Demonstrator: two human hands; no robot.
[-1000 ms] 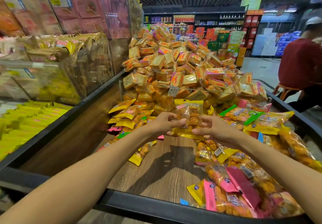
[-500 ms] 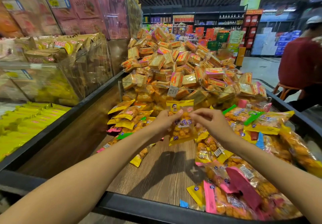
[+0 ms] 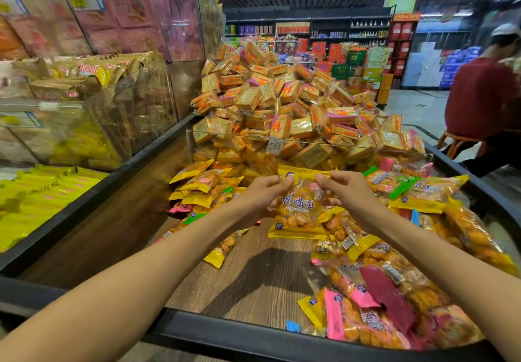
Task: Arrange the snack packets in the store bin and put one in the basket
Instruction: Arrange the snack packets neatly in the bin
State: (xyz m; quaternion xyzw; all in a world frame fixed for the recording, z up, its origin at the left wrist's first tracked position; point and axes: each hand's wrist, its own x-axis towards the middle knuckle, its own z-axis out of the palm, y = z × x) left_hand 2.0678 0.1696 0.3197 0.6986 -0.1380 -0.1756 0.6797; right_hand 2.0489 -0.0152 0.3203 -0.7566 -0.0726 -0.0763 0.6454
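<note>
The left-hand shelves are blurred, and no basket can be made out. A yellow snack packet (image 3: 300, 206) is held upright above the store bin (image 3: 231, 330) — its top corners are pinched between thumb and fingers of the left hand (image 3: 263, 197) and the right hand (image 3: 348, 192). More loose packets (image 3: 375, 302) are heaped at the bin's right.

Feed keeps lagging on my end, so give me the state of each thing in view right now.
Left hand: pinching the packet's top edge.
Right hand: pinching the top edge too.
Yellow snack packet: sealed, held upright above the bin.
Bin: wooden floor partly bare, packets loose at both sides.
Clear divider: upright, holding back the square packs.
</note>
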